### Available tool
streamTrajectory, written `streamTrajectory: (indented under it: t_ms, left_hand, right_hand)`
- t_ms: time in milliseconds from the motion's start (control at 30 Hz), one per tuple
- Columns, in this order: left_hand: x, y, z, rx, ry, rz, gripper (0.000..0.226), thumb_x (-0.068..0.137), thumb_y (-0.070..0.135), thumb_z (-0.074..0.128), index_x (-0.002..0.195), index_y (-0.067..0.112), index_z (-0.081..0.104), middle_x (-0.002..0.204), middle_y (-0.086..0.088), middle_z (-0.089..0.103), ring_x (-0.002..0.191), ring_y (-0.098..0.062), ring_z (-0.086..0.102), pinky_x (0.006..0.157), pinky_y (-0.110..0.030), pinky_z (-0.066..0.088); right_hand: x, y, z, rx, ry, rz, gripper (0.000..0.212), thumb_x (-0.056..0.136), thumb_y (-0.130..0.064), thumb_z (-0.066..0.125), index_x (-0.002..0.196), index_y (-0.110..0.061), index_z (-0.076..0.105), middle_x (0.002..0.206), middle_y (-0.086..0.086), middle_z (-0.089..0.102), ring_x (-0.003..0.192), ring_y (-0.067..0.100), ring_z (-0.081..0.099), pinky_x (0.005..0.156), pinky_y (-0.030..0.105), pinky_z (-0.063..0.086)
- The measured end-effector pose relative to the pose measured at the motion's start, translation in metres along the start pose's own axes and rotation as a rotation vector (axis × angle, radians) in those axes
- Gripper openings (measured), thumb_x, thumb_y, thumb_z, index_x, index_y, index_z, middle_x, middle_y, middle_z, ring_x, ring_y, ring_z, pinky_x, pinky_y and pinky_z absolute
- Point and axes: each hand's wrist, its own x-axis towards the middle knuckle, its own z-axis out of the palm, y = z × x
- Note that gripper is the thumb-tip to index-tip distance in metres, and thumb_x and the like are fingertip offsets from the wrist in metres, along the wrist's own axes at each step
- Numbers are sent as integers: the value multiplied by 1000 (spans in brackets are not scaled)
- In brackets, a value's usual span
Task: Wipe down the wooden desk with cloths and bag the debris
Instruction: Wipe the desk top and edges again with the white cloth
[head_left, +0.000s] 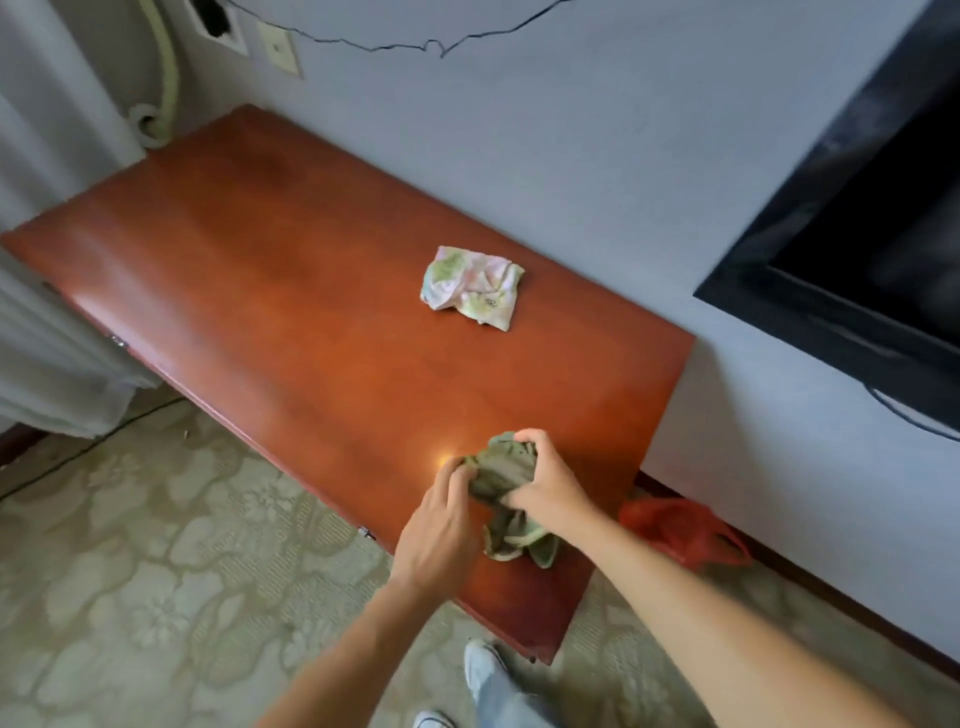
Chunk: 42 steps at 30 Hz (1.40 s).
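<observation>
A reddish wooden desk (291, 291) stands against the wall. Near its front right corner I hold a crumpled green cloth (501, 470) with both hands. My right hand (545, 486) grips the cloth from above, fingers curled over its top. My left hand (441, 525) pinches the cloth's left edge. Part of the cloth hangs below my right hand onto the desk. A second cloth (471, 287), pale with pink and green patches, lies crumpled farther back on the desk, untouched.
A red plastic bag (680, 530) lies on the floor between the desk's right end and the wall. A black TV (872, 249) hangs on the wall at right. A curtain (47, 332) hangs at left. My feet (483, 670) stand on patterned carpet.
</observation>
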Motion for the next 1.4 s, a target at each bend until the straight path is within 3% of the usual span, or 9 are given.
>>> streamTrajectory:
  t_ms: [133,267,400,500,667,767,867,1000,1400]
  left_hand:
    - [28,17,-32,-380,-134,-248,109,78,21,85,160,27,14,159,3,34,141,-16,44,110,-40,46]
    - [44,25,-58,-695,-175,-273,49,80,-1,83,117,23,61,102,11,75,99,-17,69,79,-22,54]
    - [63,18,-75,-477,-123,-237,30,81,13,84,96,31,64,87,7,75,82,-17,70,76,-35,57]
    - [82,8,-94,-291,-133,-162,25,85,18,83,81,24,60,73,8,64,67,-13,58,61,-21,46]
    - [120,-21,-136,-55,-71,42,20,86,22,81,101,17,69,86,10,57,79,-18,56,65,-35,42]
    - [135,-33,-145,-11,-27,105,40,86,5,64,122,21,63,106,5,53,101,-22,54,76,-37,47]
    - [144,-43,-133,28,-137,-70,49,86,1,55,133,13,56,125,-8,53,113,-28,52,88,-44,51]
    - [121,-55,-103,-161,-574,-448,17,92,21,65,79,14,57,75,0,57,66,-18,52,60,-30,45]
    - [117,-69,-85,-1401,-511,-1121,55,86,38,78,132,9,68,125,-15,73,114,-31,71,104,-50,54]
  right_hand:
    - [-15,-19,-32,370,-102,132,62,73,15,71,123,-20,56,127,5,62,109,21,63,83,30,52]
    - [-20,-34,-51,365,-92,47,54,75,7,75,114,-30,65,117,0,72,109,21,68,94,38,57]
    - [-14,-41,-59,-11,16,118,51,76,-20,87,119,-31,63,121,-4,64,113,19,59,96,38,51]
    - [-11,-48,-66,280,19,225,57,76,-19,90,126,-24,64,127,-2,62,119,20,58,103,38,46]
    - [-17,-66,-72,982,252,146,43,84,2,73,124,-12,71,121,16,73,109,29,73,95,38,58]
    - [-15,-63,-46,672,440,276,50,80,-3,82,127,-13,69,117,8,73,101,21,72,85,29,55]
    - [-9,-38,-5,375,431,620,60,78,-16,90,130,-6,64,126,10,69,106,27,69,73,34,56]
    - [-14,-27,38,533,97,854,29,77,-3,85,102,2,71,96,14,77,87,27,74,75,41,62]
    - [-30,-84,19,1322,28,459,50,82,10,49,127,-4,68,119,23,70,100,35,71,87,44,56]
